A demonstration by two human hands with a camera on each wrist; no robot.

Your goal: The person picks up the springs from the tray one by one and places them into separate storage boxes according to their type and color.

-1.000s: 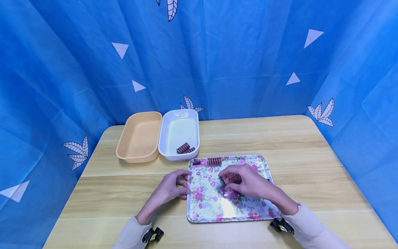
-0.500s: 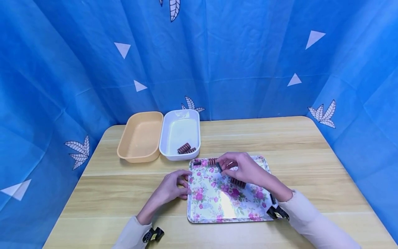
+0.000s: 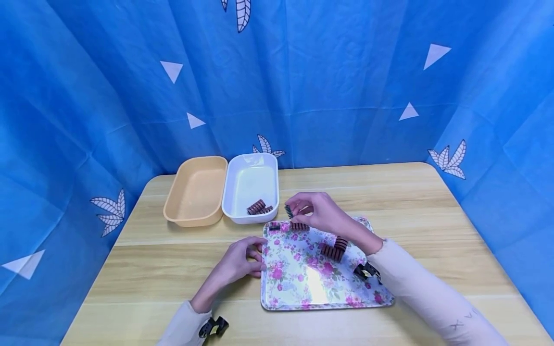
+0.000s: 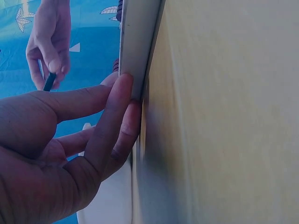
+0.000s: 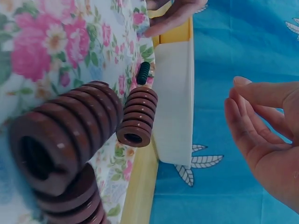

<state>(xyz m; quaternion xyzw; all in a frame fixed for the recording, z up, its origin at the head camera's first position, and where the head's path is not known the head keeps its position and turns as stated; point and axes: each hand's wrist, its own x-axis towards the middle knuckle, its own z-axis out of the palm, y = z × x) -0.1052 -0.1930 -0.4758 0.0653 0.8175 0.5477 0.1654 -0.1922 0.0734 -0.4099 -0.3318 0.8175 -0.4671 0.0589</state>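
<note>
In the head view, my right hand [image 3: 316, 211] pinches a small dark green spring [image 3: 288, 211] above the far edge of the floral tray [image 3: 290, 288]. That spring also shows between thumb and fingers in the left wrist view, while the right wrist view hides it. My left hand [image 3: 240, 259] holds the tray's left rim, its fingertips against the edge. On the tray, two thick brown springs [image 3: 331, 253] lie together right of the middle. Another brown spring [image 3: 299, 226] lies near the far edge, beside a small dark green spring [image 3: 274, 228].
Behind the tray, a white bin [image 3: 251, 175] stands against a beige bin [image 3: 196, 190]. Brown springs [image 3: 256, 207] lie in the white bin's near right corner. A blue curtain [image 3: 346, 96] surrounds the wooden table [image 3: 437, 230] at the back and sides.
My right hand has moved left and away from me with the dark green spring, from the tray's middle to above its far edge, uncovering the paired brown springs. My left hand stays put.
</note>
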